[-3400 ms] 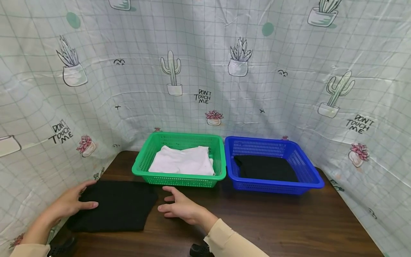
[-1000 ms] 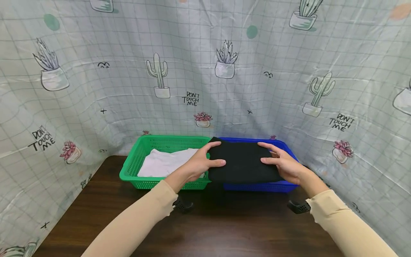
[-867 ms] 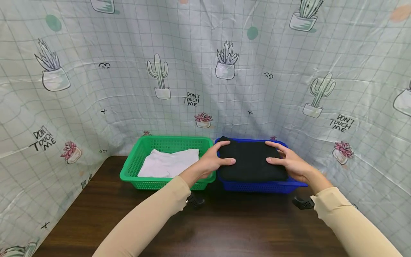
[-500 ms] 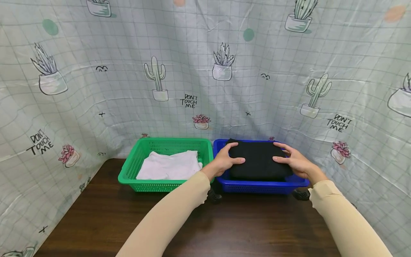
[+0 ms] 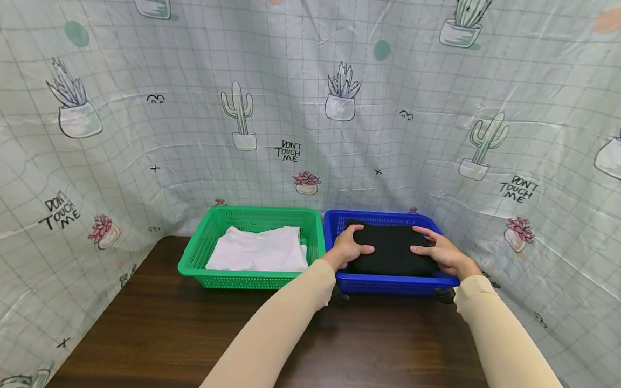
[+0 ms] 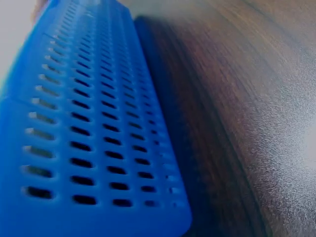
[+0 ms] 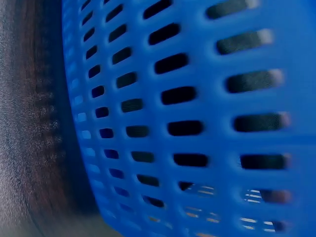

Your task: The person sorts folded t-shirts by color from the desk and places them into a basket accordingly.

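A folded black cloth [image 5: 392, 250] lies inside the blue basket [image 5: 388, 285], low between its walls; its exact kind does not show. My left hand [image 5: 346, 249] grips the cloth's left side, the thumb on top and other fingers partly hidden at the edge. On the opposite side, my right hand [image 5: 443, 254] holds it in a similar way. Both wrist views are filled by the slotted outer wall of the blue basket [image 6: 98, 113], and neither shows the hands' grip clearly. Whatever black fabric was lower in the basket is covered.
A green basket [image 5: 252, 278] stands against the blue one on the left, with folded white cloth [image 5: 259, 249] inside. Both sit at the back of a dark wooden table [image 5: 194, 334]. A patterned curtain [image 5: 204, 124] hangs behind and at the sides.
Earlier the folded black cloth lay on the table at left, near my hands. Both hands carried it right, over the blue basket, and within the last second lowered it inside.
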Demonstrator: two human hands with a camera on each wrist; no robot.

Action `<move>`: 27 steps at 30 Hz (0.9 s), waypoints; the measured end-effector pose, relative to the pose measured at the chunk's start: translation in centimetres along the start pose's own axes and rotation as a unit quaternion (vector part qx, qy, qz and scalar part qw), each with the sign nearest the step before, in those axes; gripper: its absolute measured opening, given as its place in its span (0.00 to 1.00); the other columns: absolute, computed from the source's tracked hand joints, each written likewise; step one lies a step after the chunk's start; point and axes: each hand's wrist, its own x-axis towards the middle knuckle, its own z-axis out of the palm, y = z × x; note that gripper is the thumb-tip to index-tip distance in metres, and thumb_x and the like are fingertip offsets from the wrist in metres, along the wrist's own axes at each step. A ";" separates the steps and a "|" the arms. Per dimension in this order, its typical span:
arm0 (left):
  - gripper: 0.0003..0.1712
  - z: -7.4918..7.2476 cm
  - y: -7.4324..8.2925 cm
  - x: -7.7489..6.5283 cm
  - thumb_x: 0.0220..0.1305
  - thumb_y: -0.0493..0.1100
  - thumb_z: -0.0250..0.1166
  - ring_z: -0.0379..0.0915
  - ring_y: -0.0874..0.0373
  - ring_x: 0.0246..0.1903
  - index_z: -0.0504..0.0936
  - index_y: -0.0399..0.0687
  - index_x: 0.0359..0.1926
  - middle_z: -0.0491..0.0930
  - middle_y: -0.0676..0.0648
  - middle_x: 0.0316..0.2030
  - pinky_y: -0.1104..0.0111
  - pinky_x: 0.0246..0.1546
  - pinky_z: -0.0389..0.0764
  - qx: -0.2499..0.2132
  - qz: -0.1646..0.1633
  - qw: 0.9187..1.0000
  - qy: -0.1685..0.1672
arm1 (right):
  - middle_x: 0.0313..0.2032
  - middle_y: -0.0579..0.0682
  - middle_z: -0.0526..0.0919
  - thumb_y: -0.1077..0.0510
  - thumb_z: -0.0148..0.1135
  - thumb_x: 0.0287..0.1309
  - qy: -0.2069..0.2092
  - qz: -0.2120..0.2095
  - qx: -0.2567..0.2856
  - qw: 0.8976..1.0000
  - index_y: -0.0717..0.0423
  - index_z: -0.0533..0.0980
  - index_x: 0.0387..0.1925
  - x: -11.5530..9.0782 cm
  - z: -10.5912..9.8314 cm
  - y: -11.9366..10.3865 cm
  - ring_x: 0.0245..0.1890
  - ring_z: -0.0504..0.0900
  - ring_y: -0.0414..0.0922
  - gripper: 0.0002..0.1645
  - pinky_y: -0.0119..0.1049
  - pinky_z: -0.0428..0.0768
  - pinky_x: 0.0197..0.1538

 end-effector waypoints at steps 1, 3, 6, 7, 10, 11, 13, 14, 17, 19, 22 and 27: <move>0.42 0.3 -0.2 0.2 0.66 0.42 0.77 0.77 0.47 0.60 0.71 0.64 0.77 0.72 0.44 0.73 0.55 0.57 0.82 0.003 -0.007 1.000 0.005 | 0.82 0.74 0.36 0.55 0.67 0.74 0.001 0.001 -0.003 1.000 0.54 0.46 0.86 0.0 0.1 0.2 0.80 0.44 0.74 0.53 0.53 0.69 0.73; 0.42 0.7 -0.6 0.2 0.65 0.40 0.78 0.77 0.47 0.61 0.72 0.62 0.77 0.72 0.44 0.73 0.55 0.59 0.82 0.010 -0.010 1.000 0.015 | 0.82 0.75 0.37 0.55 0.67 0.74 0.004 0.007 -0.004 1.000 0.54 0.47 0.86 0.1 0.3 0.7 0.80 0.48 0.73 0.52 0.49 0.72 0.70; 0.43 1.2 -1.0 0.3 0.64 0.39 0.79 0.76 0.46 0.62 0.72 0.60 0.76 0.72 0.43 0.73 0.54 0.58 0.82 0.011 -0.019 0.999 0.026 | 0.81 0.76 0.37 0.56 0.67 0.74 0.005 0.010 -0.005 1.000 0.55 0.46 0.86 0.1 0.5 1.3 0.79 0.51 0.73 0.53 0.37 0.77 0.61; 0.43 1.4 -1.1 0.4 0.63 0.38 0.79 0.76 0.46 0.62 0.73 0.59 0.76 0.72 0.43 0.73 0.53 0.58 0.82 0.011 -0.020 0.999 0.031 | 0.81 0.76 0.37 0.56 0.67 0.74 0.006 0.011 -0.005 1.000 0.55 0.46 0.86 0.1 0.6 1.5 0.79 0.51 0.72 0.53 0.36 0.77 0.59; 0.43 1.7 -1.2 0.9 0.62 0.38 0.80 0.76 0.45 0.62 0.73 0.59 0.75 0.72 0.42 0.73 0.50 0.57 0.82 0.008 -0.030 0.999 0.032 | 0.80 0.78 0.37 0.57 0.67 0.74 0.005 0.015 -0.010 1.000 0.56 0.47 0.86 0.1 0.5 1.8 0.76 0.56 0.72 0.52 0.43 0.77 0.62; 0.43 1.7 -1.1 0.9 0.62 0.38 0.80 0.76 0.45 0.62 0.73 0.59 0.75 0.72 0.42 0.73 0.51 0.56 0.82 0.010 -0.032 0.999 0.032 | 0.80 0.78 0.37 0.57 0.67 0.74 0.003 0.017 -0.016 1.000 0.56 0.47 0.86 0.1 0.5 1.8 0.75 0.58 0.72 0.52 0.48 0.77 0.65; 0.42 1.8 -1.1 1.0 0.62 0.38 0.80 0.76 0.47 0.59 0.74 0.59 0.75 0.72 0.42 0.73 0.56 0.49 0.83 0.019 -0.037 0.999 0.031 | 0.80 0.79 0.37 0.57 0.66 0.75 -0.002 0.021 -0.035 0.999 0.58 0.48 0.85 0.0 0.4 1.8 0.74 0.60 0.73 0.51 0.58 0.74 0.68; 0.42 1.9 -1.2 1.1 0.62 0.38 0.80 0.76 0.47 0.57 0.74 0.59 0.75 0.72 0.42 0.73 0.58 0.45 0.82 0.023 -0.039 0.998 0.031 | 0.79 0.79 0.39 0.57 0.66 0.75 -0.005 0.021 -0.047 0.999 0.58 0.48 0.85 0.0 0.4 1.8 0.74 0.61 0.73 0.50 0.62 0.72 0.69; 0.42 2.1 -1.3 1.0 0.61 0.38 0.80 0.74 0.49 0.52 0.75 0.57 0.74 0.71 0.42 0.74 0.63 0.34 0.75 0.050 -0.040 0.997 0.036 | 0.78 0.78 0.46 0.55 0.65 0.76 -0.014 0.018 -0.092 0.995 0.60 0.50 0.84 -0.2 0.5 2.1 0.74 0.60 0.74 0.48 0.68 0.68 0.71; 0.42 2.3 -1.5 1.2 0.61 0.38 0.80 0.73 0.49 0.53 0.75 0.57 0.74 0.69 0.42 0.75 0.64 0.34 0.73 0.062 -0.047 0.996 0.038 | 0.77 0.78 0.52 0.54 0.64 0.76 -0.019 0.013 -0.119 0.993 0.62 0.51 0.84 -0.3 0.6 2.1 0.73 0.59 0.75 0.47 0.69 0.66 0.71; 0.42 2.1 -1.0 0.8 0.62 0.38 0.80 0.72 0.47 0.60 0.74 0.56 0.75 0.65 0.41 0.76 0.62 0.39 0.78 0.079 -0.049 0.995 0.030 | 0.76 0.78 0.54 0.54 0.64 0.76 -0.025 0.012 -0.143 0.989 0.64 0.52 0.83 -0.5 0.5 1.6 0.74 0.57 0.75 0.46 0.71 0.63 0.72; 0.43 0.5 1.3 -0.6 0.66 0.41 0.77 0.63 0.41 0.74 0.68 0.58 0.78 0.55 0.38 0.80 0.52 0.56 0.82 0.112 -0.047 0.993 -0.006 | 0.77 0.79 0.48 0.54 0.63 0.77 -0.049 0.034 -0.157 0.986 0.66 0.50 0.83 -0.8 -0.2 -0.7 0.75 0.54 0.77 0.47 0.72 0.63 0.71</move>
